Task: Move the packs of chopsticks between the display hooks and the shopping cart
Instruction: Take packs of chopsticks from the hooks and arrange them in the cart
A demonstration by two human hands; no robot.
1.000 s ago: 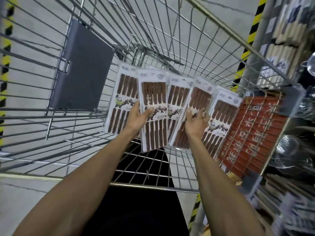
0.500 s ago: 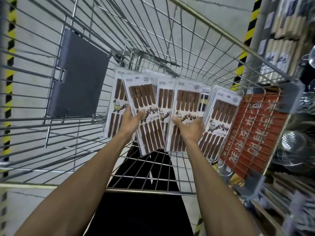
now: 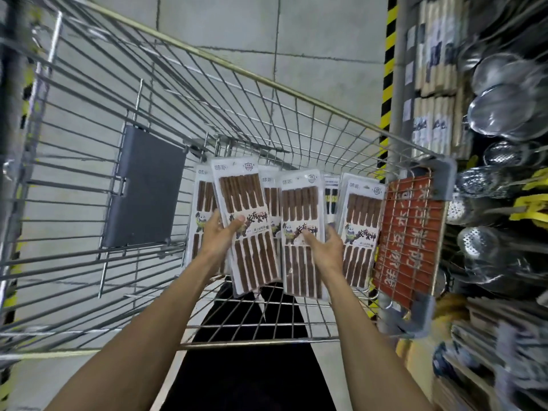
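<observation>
Your left hand (image 3: 221,235) stayed clamped on one pack (image 3: 246,221) and your right hand (image 3: 323,250) on a second pack (image 3: 301,221). Over the last second you squared the second pack upright. Both sat in front of the other packs (image 3: 360,229) leaning in the cart (image 3: 267,341), probably bound for the hooks.

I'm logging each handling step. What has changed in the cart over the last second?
The right-hand pack, gripped by the right hand, swung from leaning right to upright, uncovering a black-chopstick pack behind it. The left-hand pack, in the left hand, tipped its top left. Both hands still grip their packs; the other packs stay standing in the cart.
</observation>
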